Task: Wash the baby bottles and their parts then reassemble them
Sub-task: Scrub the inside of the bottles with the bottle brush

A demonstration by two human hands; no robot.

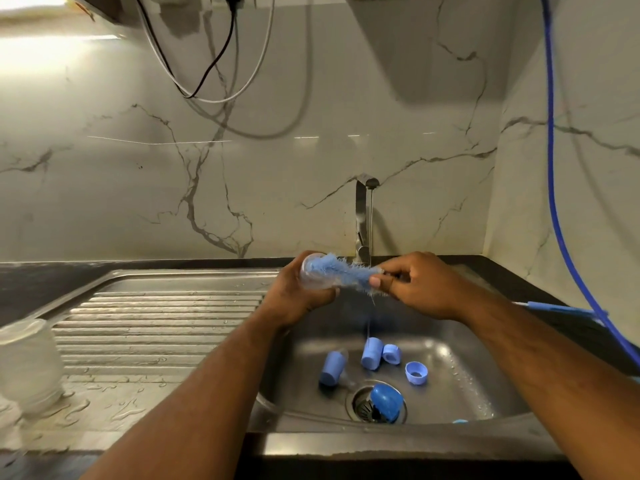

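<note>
On the draining board, far left, a clear container (27, 365) stands. My left grip (298, 299) curls round the clear bottle (313, 275), held above the sink (485, 358). The blue brush (341, 277) sits partly in its mouth, and my right grip (419, 285) pinches the brush's stem. The wet bottle could slip and drop among the blue caps (372, 353) below. Hard scrubbing could also flick water outward.

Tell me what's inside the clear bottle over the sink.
The tip of a blue bristle brush, held by the right hand. The left hand covers part of the bottle.
</note>
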